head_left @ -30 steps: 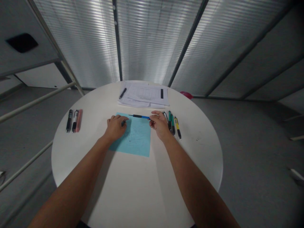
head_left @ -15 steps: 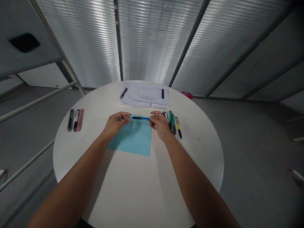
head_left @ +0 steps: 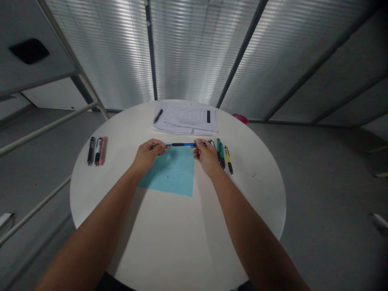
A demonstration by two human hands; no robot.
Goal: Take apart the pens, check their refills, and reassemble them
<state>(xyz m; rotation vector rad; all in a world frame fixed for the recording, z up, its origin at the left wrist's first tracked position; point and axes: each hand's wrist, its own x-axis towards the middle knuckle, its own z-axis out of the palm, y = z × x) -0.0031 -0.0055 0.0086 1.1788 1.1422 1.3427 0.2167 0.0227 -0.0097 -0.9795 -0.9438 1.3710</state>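
A blue pen point(head_left: 188, 144) with a black grip is held level between my two hands, over the far edge of a light-blue sheet of paper point(head_left: 169, 173). Its left end is pinched by my left hand point(head_left: 149, 154). My right hand point(head_left: 206, 156) closes on the other end, thumb and forefinger around it. Faint marks show on the sheet, partly in the shadow of my hands. Just right of my right hand lie green pens point(head_left: 222, 155) and a yellow pen point(head_left: 228, 160), with a white-and-black one partly hidden behind my fingers.
White papers point(head_left: 184, 119) with a black pen point(head_left: 158, 116) on them lie at the back of the round white table point(head_left: 163, 234). At the left are a black pen point(head_left: 91, 150), a white-and-black pen point(head_left: 98, 151) and a pink one point(head_left: 103, 150). A metal rail point(head_left: 48, 128) stands left.
My hands have shifted slightly up and away with the blue pen. The pen now shows farther right, with more of its blue part visible beside my right fingers.
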